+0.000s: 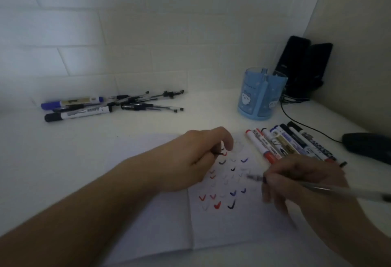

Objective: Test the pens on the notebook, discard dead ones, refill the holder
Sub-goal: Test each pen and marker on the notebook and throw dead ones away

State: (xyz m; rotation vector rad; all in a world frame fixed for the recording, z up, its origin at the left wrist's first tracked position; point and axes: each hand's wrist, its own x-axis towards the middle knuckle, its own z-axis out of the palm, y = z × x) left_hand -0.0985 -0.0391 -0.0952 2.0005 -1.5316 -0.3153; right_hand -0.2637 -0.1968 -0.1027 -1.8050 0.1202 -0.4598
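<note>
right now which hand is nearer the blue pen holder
Left. The left hand rests on the notebook, in front of and left of the pen holder. The right hand, gripping a pen, sits lower and farther from it.

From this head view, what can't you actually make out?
- Pen in right hand: tip blurred, rear cut off by the right edge.
- Left hand: small dark thing pinched in it, mostly hidden by fingers.
- Blue holder: contents hidden by its wall.
- Marker row: labels too small; near ends behind the right hand.
</note>
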